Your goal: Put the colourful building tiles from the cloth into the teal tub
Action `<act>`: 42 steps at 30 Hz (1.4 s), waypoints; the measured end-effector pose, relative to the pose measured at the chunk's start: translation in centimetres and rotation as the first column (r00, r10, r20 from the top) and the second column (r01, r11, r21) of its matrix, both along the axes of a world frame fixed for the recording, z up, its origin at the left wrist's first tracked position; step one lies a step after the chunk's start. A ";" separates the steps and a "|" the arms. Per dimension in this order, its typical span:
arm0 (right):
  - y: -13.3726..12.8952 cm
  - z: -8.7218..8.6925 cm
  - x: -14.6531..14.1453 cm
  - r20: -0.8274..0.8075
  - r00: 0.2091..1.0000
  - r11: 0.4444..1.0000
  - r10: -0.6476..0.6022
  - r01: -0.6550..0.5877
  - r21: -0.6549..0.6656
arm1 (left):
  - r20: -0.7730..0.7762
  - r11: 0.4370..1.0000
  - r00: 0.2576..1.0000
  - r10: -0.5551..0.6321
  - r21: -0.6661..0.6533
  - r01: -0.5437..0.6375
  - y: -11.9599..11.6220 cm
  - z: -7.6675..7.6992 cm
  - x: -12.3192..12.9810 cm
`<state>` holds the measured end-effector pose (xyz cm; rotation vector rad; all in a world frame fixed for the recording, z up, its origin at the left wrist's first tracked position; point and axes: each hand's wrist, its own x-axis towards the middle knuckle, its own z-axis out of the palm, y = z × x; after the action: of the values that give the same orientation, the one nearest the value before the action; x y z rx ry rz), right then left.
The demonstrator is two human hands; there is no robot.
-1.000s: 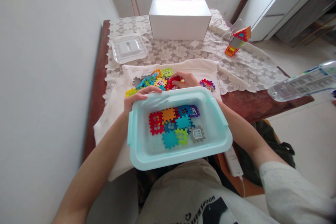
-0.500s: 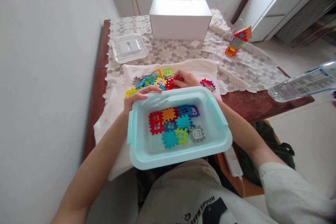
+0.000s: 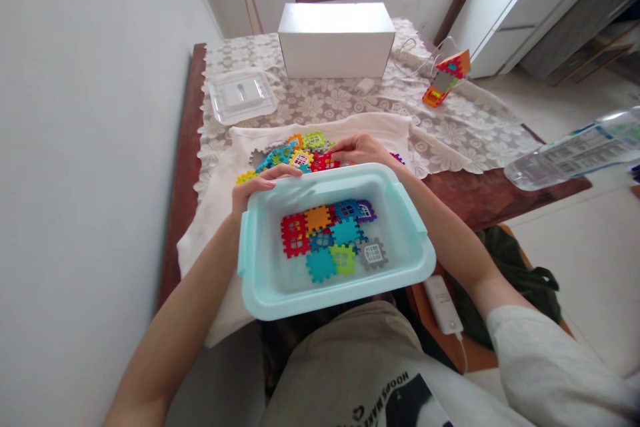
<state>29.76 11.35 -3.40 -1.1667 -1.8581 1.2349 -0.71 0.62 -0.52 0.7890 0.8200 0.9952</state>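
My left hand (image 3: pixel 261 185) is closed over the far left rim of a light blue plastic tub (image 3: pixel 267 300), which is tilted toward me. Inside the tub lie several notched building tiles, among them an orange tile (image 3: pixel 318 219), a turquoise tile (image 3: pixel 321 265) and a grey window tile (image 3: pixel 373 254). Beyond the far rim, my right hand (image 3: pixel 364 149) pinches the edge of a red window tile (image 3: pixel 324 161) at the right of a pile of mixed tiles. A yellow window tile (image 3: pixel 301 160) and a lime green tile (image 3: pixel 314 141) lie beside it. The near part of the pile is hidden by the tub.
The pile rests on a white cloth (image 3: pixel 220 213) over a lace tablecloth (image 3: pixel 320 105). Behind are a clear lid (image 3: pixel 243 95) and a white box (image 3: pixel 336 47). An assembled tile model (image 3: pixel 447 78) stands at the back right; a plastic bottle (image 3: pixel 570 152) is at the right.
My right hand has lifted slightly and shifted right, its fingertips now pinched at the red tile's edge. My left hand stays on the tub's rim. The whole view has shifted slightly.
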 end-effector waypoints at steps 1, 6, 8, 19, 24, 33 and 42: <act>0.0 0.1 0.0 0.005 1.000 1.000 -0.010 0.010 0.014 | -0.005 1.000 1.000 -0.014 -0.015 0.014 0.0 0.0 0.0; -0.2 0.7 -0.1 0.020 1.000 1.000 -0.018 0.018 0.014 | 0.004 1.000 1.000 -0.020 -0.012 0.020 0.0 0.3 0.2; -0.3 0.8 -0.1 0.018 1.000 1.000 -0.025 0.025 0.009 | 0.018 1.000 1.000 -0.015 0.000 0.015 0.0 0.5 0.4; 0.7 0.1 -0.1 -0.149 0.989 0.998 0.021 -0.030 -0.058 | 0.016 0.997 0.997 -0.079 0.006 0.079 0.2 -0.1 0.1; 0.8 0.0 0.2 -0.136 0.990 1.000 0.027 -0.028 -0.004 | 0.056 1.000 0.998 -0.023 0.021 0.022 0.0 0.0 0.2; 0.8 -0.2 0.4 -0.097 0.995 0.999 -0.018 0.013 -0.050 | 0.024 1.000 1.000 -0.005 0.002 0.005 -0.2 0.0 0.2; 0.8 -0.4 0.5 -0.144 0.989 0.999 0.011 -0.005 0.041 | 0.030 0.998 0.998 -0.057 0.005 0.057 -0.3 0.7 0.5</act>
<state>30.26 12.19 -3.78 -1.0211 -1.7742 1.2464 -0.22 0.34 0.17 0.7945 0.7661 0.9564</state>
